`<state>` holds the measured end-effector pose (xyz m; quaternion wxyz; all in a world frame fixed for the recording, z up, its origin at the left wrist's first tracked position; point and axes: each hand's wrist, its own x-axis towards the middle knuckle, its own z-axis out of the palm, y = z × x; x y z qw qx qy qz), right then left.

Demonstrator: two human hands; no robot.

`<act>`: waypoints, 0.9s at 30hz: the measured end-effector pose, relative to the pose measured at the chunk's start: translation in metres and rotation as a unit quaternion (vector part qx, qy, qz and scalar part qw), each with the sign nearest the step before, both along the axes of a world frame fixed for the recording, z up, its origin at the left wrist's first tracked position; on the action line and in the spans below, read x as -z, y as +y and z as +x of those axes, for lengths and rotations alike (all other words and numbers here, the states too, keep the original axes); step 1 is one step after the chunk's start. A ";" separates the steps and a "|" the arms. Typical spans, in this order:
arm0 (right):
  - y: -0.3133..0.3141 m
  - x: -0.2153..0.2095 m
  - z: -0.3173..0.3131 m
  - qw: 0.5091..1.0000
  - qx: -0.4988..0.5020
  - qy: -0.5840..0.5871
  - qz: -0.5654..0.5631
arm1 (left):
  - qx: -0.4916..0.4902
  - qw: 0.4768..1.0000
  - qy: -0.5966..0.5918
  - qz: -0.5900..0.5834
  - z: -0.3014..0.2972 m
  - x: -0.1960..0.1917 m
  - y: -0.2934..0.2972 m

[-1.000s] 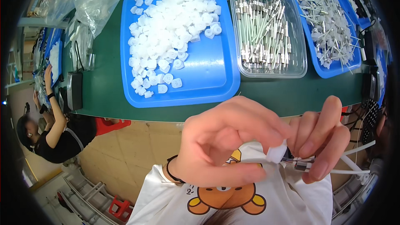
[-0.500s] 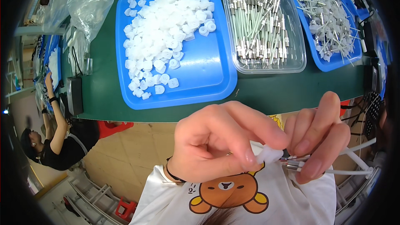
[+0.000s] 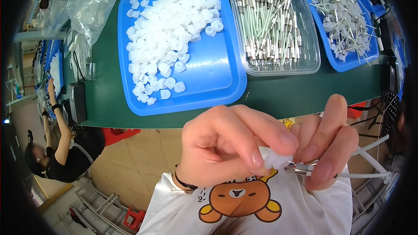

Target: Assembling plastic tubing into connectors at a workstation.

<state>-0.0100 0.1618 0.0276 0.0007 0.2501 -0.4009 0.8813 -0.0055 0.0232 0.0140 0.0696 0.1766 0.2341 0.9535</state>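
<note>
Between the thumb and fingers of my left hand (image 3: 230,141) is a small translucent white plastic cap (image 3: 275,160). My right hand (image 3: 326,148) pinches a short cable piece with a shiny metal sleeve (image 3: 301,169); most of its length is hidden behind the fingers. Fine wire ends at the sleeve's tip point left and meet the cap's side; whether they are inside it I cannot tell. Both hands are held close together in front of my white shirt, just off the near table edge.
On the green table (image 3: 183,121) a blue tray (image 3: 222,72) holds many loose white caps. Beside it stands a clear bin (image 3: 315,63) of pale green cable pieces with metal ends. Farther right, another blue tray (image 3: 344,66) holds cables with caps. A person (image 3: 65,152) works at the left.
My hands have shifted slightly left. In my right fingers the metal sleeve now shows more fully, lined up with the cap; before, two metal ends showed there.
</note>
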 end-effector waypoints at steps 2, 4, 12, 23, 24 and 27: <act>-0.003 0.001 0.002 1.000 0.005 -0.009 -0.020 | -0.003 1.000 0.005 0.004 0.000 0.001 0.002; -0.003 0.002 0.004 0.999 0.008 -0.012 -0.028 | -0.006 1.000 0.011 0.007 0.000 0.002 0.003; 0.000 0.003 0.002 0.999 0.014 0.027 0.035 | -0.038 0.999 0.010 0.005 0.002 0.003 0.004; 0.001 -0.003 0.004 0.998 0.014 -0.015 0.063 | -0.032 0.999 -0.023 -0.002 0.003 0.000 0.000; 0.001 -0.003 0.004 0.998 0.014 -0.015 0.066 | -0.031 0.999 -0.020 -0.002 0.003 0.001 0.000; 0.002 -0.002 0.003 0.996 0.014 -0.006 0.083 | -0.036 0.999 -0.028 -0.002 0.003 0.000 0.000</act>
